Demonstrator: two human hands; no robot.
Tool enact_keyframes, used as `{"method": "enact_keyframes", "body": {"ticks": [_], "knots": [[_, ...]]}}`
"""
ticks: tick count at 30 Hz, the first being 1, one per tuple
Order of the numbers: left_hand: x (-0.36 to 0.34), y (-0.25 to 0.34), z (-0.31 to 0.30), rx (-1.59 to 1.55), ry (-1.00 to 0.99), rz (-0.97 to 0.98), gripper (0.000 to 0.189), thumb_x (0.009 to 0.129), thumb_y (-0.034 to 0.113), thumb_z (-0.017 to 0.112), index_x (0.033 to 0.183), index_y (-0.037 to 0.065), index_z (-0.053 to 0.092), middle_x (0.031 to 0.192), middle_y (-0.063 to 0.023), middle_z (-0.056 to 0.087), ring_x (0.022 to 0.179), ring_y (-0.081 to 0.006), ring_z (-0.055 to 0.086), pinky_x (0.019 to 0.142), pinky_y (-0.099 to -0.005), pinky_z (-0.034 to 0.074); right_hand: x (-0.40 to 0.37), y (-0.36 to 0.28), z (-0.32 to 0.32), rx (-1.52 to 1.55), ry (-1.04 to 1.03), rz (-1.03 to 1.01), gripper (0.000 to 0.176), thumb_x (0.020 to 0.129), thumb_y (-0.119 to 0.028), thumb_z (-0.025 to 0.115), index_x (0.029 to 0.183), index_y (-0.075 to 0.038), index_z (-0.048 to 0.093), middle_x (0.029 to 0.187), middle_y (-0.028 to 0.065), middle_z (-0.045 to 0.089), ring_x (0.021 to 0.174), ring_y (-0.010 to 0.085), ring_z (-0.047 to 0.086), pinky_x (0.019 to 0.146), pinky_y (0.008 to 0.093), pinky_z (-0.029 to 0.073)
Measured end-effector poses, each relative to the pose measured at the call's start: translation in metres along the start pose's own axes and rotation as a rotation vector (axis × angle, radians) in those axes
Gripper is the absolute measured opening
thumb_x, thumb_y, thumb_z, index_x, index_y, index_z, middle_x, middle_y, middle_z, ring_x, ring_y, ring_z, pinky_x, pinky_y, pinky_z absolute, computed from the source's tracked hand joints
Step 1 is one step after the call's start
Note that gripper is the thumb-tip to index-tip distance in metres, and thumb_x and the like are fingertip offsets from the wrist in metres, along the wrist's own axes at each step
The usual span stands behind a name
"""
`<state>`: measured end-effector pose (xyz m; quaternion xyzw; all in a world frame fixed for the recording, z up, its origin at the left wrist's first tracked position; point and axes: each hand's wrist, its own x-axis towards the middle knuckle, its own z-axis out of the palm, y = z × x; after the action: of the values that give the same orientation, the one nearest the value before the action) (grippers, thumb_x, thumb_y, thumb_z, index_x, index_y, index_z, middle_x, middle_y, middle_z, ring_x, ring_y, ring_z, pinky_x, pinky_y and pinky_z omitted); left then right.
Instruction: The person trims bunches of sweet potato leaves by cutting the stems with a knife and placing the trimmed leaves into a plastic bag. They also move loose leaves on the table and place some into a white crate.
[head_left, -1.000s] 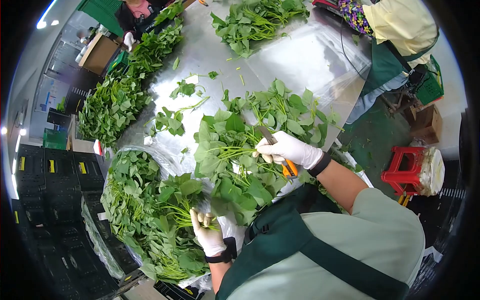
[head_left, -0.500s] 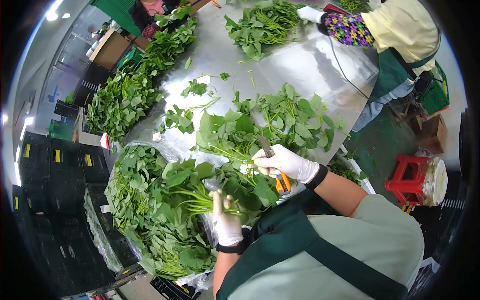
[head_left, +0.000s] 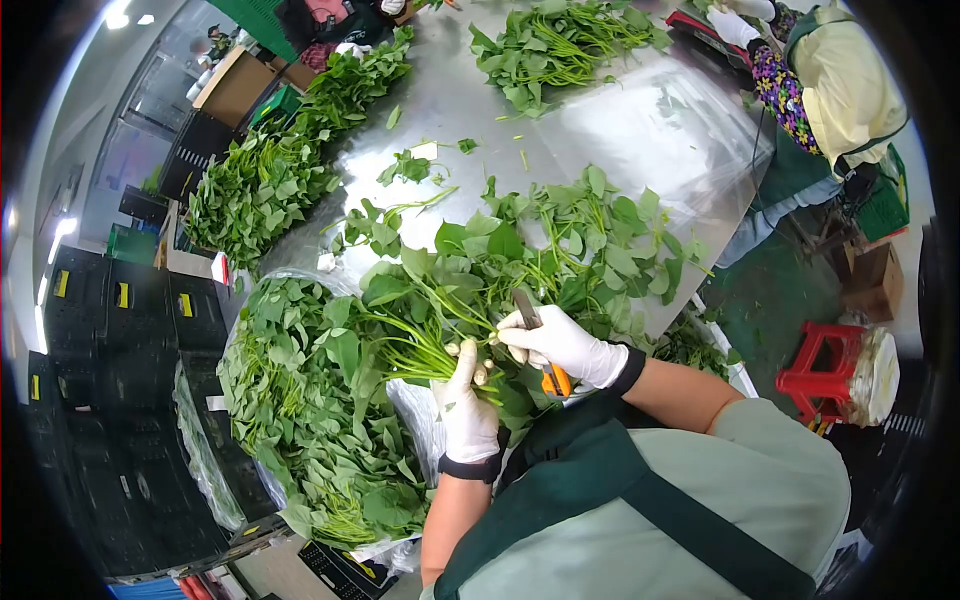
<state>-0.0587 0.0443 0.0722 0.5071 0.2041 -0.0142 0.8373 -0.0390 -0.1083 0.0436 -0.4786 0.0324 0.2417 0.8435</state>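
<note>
White gloves cover both my hands. My left hand is closed round the stems of a bunch of leafy greens, its leaves pointing up and left. Close beside it, my right hand grips an orange and black utility knife, the blade pointing up, and its fingertips touch stems next to the bunch. Loose greens spread over the metal table beyond my hands. To the left, a large plastic-lined pile of greens reaches below my left hand.
A long heap of greens lies along the table's far left edge. Another pile is at the back, near a co-worker at the right. Black crates stand at the left, a red stool at the right.
My left hand with its bunch has moved up and right, close to my right hand. At the back right, the co-worker's gloved hand has left the greens and moved right.
</note>
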Motion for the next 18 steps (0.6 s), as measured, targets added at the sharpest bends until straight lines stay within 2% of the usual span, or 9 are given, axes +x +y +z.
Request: {"method": "enact_keyframes", "body": {"ticks": [4,8,10,12,16,18], "knots": [[-0.007,-0.003,0.007,-0.017,0.047,-0.064,0.011,0.088,0.007,0.063,0.088,0.012,0.054,0.067,0.0053,0.049,0.053,-0.0055,0.042,0.061,-0.0239,0.041,0.004,-0.003,0.008,0.061,0.109,-0.023,0.018,0.090,-0.015,0.060,0.101,0.000,0.062,0.062,-0.0024,0.054,0.045,0.0033,0.042,0.042,0.0200,0.034],[-0.006,-0.006,0.001,-0.108,0.082,-0.133,0.009,0.088,0.010,0.064,0.089,0.013,0.055,0.067,0.0064,0.048,0.053,-0.0041,0.042,0.064,-0.0232,0.043,0.006,-0.002,0.006,-0.036,0.082,-0.071,0.018,0.089,-0.015,0.062,0.099,-0.001,0.063,0.063,-0.0030,0.054,0.046,0.0042,0.044,0.043,0.0206,0.034],[-0.003,-0.006,-0.010,-0.082,0.126,-0.080,0.009,0.089,0.012,0.063,0.090,0.014,0.055,0.067,0.0065,0.048,0.055,-0.0042,0.043,0.066,-0.0226,0.043,0.008,-0.004,0.003,-0.056,0.085,-0.043,0.017,0.088,-0.011,0.062,0.101,0.000,0.062,0.067,-0.0022,0.056,0.050,0.0033,0.046,0.045,0.0201,0.037],[-0.004,-0.002,-0.019,-0.113,0.124,-0.003,0.009,0.089,0.012,0.063,0.090,0.013,0.054,0.070,0.0061,0.048,0.056,-0.0044,0.042,0.067,-0.0226,0.044,0.007,-0.009,0.002,-0.244,0.125,-0.133,0.014,0.087,-0.011,0.063,0.096,-0.001,0.063,0.069,-0.0033,0.056,0.050,0.0023,0.046,0.046,0.0196,0.037],[-0.013,0.009,-0.008,-0.103,0.125,0.033,0.008,0.091,0.012,0.062,0.091,0.009,0.054,0.078,0.0050,0.048,0.059,-0.0042,0.041,0.068,-0.0217,0.043,0.006,-0.011,0.003,-0.334,0.109,-0.222,0.010,0.084,-0.010,0.064,0.090,-0.002,0.062,0.070,-0.0036,0.056,0.052,0.0023,0.045,0.047,0.0209,0.037],[-0.017,0.011,0.001,-0.066,0.067,0.009,0.010,0.092,0.009,0.058,0.100,0.009,0.052,0.081,0.0013,0.054,0.058,-0.0039,0.042,0.070,-0.0233,0.045,0.011,0.002,0.004,-0.570,0.104,-0.527,0.009,0.082,-0.007,0.063,0.088,-0.001,0.061,0.067,-0.0029,0.055,0.055,0.0041,0.046,0.049,0.0228,0.039]]}}
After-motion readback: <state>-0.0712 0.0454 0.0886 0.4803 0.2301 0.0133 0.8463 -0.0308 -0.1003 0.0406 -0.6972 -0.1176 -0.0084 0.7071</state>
